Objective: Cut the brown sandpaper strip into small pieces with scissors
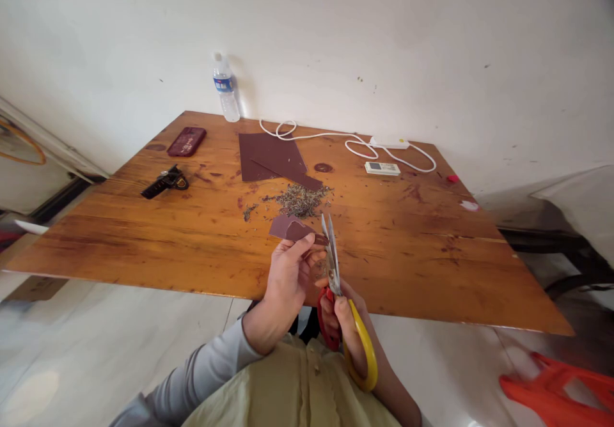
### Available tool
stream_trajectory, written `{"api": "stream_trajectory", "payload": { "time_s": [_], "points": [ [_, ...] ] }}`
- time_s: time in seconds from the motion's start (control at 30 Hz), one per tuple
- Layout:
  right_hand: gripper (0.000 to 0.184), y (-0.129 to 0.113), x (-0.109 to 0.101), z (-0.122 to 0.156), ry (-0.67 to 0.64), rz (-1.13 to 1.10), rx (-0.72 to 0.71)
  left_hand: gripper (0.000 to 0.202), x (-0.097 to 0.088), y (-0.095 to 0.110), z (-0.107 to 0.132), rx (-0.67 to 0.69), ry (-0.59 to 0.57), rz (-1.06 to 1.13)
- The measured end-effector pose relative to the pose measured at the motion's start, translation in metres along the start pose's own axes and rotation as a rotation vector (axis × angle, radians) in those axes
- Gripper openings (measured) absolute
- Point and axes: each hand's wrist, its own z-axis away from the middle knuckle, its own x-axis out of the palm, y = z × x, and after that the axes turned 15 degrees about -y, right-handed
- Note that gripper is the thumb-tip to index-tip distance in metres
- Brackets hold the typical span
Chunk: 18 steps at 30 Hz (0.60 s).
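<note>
My left hand (290, 270) pinches a strip of dark reddish-brown sheet (286, 227), which looks like sandpaper, near the front edge of the table. In my right hand (352, 325) is a pair of scissors (332, 254) with one red and one yellow handle. Their blades point away from me and stand slightly apart, with the right end of the strip at them. Just beyond my hands lies a pile of small dark clippings (303, 201). A larger brown sheet (261, 154) rests behind the pile, with a narrow cut strip (288, 172) across it.
On the wooden table (422, 254), a dark red phone (187, 141) and a black clamp-like object (165, 181) lie at left. A plastic bottle (225, 91) stands at the back. A white power strip (389, 142) with its cord and a remote control (382, 169) lie at back right.
</note>
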Motion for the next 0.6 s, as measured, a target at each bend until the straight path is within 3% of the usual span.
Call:
{"api": "stream_trajectory", "payload": {
  "time_s": [0.17,0.6],
  "points": [
    [0.066,0.01,-0.006,-0.001,0.058,0.056,-0.064,0.03,-0.003,-0.002,0.0,-0.018,-0.01,-0.003],
    [0.064,-0.003,0.001,0.0,0.012,0.006,0.005,0.036,0.001,0.001,0.001,-0.028,0.036,0.006]
  ]
}}
